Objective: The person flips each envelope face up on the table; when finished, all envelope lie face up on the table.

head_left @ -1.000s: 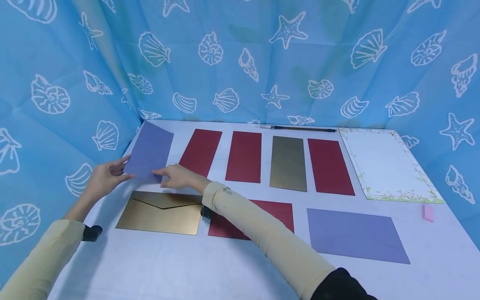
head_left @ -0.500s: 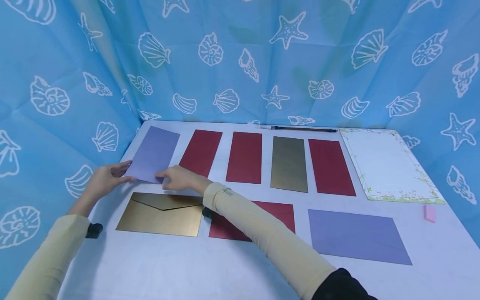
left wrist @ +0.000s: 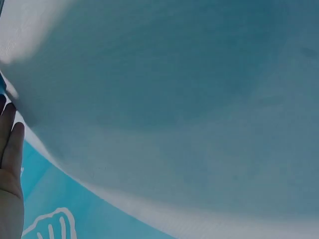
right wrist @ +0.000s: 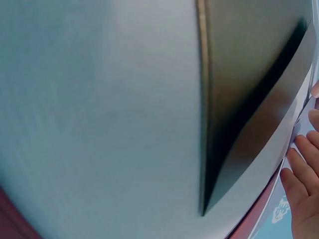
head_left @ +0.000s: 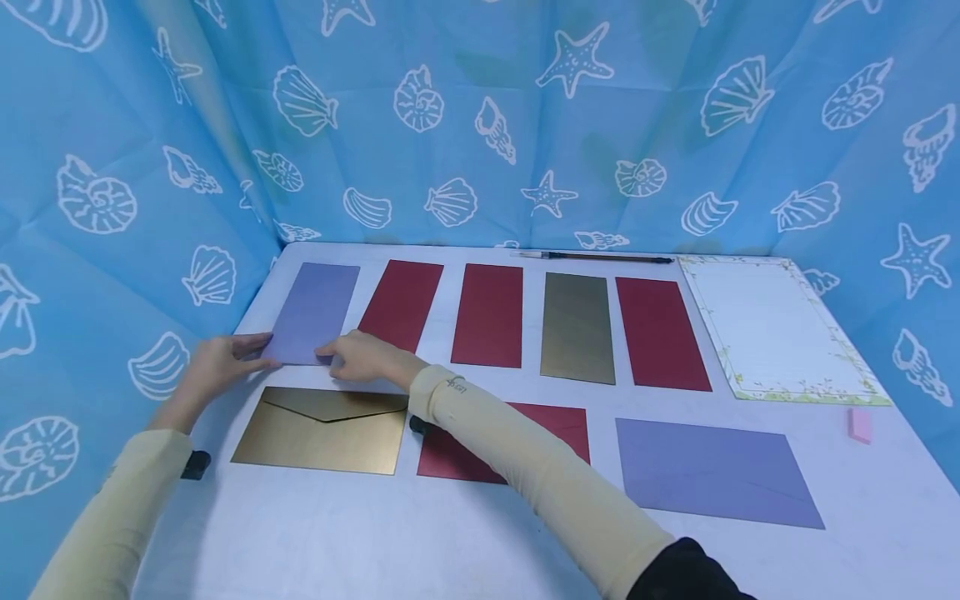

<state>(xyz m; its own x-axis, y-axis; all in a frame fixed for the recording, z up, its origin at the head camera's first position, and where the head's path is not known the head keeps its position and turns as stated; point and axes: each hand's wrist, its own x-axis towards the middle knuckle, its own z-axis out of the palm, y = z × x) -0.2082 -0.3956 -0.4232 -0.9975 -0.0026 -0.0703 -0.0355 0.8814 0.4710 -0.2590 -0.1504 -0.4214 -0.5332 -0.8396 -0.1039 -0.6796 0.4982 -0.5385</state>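
A purple card (head_left: 313, 312) lies flat at the left end of the back row on the white table (head_left: 375, 542). My left hand (head_left: 225, 360) touches its near left corner with straight fingers (left wrist: 11, 149). My right hand (head_left: 352, 354) reaches across, and its fingertips (right wrist: 301, 172) rest on the card's near right corner. Just in front of both hands lies a gold envelope (head_left: 322, 429) with its flap side up, seen very close in the right wrist view (right wrist: 249, 99). My right forearm crosses over a red envelope (head_left: 543, 429) and hides part of it.
The back row continues with two red cards (head_left: 401, 304) (head_left: 487, 314), a gold card (head_left: 576, 327) and another red card (head_left: 660, 333). Bordered letter paper (head_left: 772, 329), a pen (head_left: 600, 257), a pink eraser (head_left: 857, 424) and a purple envelope (head_left: 712, 471) lie to the right. Blue shell-print cloth walls the table.
The purple card was held tilted up off the table by both hands; it has come down and now lies flat in line with the other cards.
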